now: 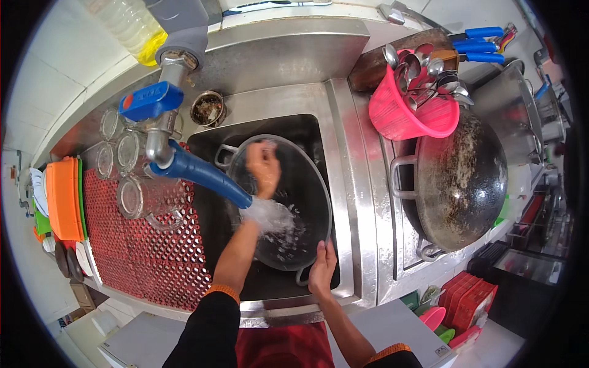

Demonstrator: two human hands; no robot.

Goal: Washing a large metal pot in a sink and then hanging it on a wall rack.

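A dark two-handled wok (301, 184) sits tilted in the sink basin (207, 133). Water (271, 221) pours into it from a blue hose (207, 177) and splashes over my left forearm. Inside the wok, near its far wall, is my left hand (264, 165), fingers curled and blurred by motion; whether it holds something cannot be made out. My right hand (322, 271) grips the wok's near right rim, beside the lower loop handle (301, 277). The other loop handle (225, 155) points to the upper left.
Glass mugs (133, 195) stand and lie on a red perforated mat (142, 257) at left. A blue-levered tap (152, 101) overhangs the sink. A small dirty bowl (208, 109) sits behind the basin. To the right are a pink basket of spoons (395, 112) and an overturned wok (460, 188).
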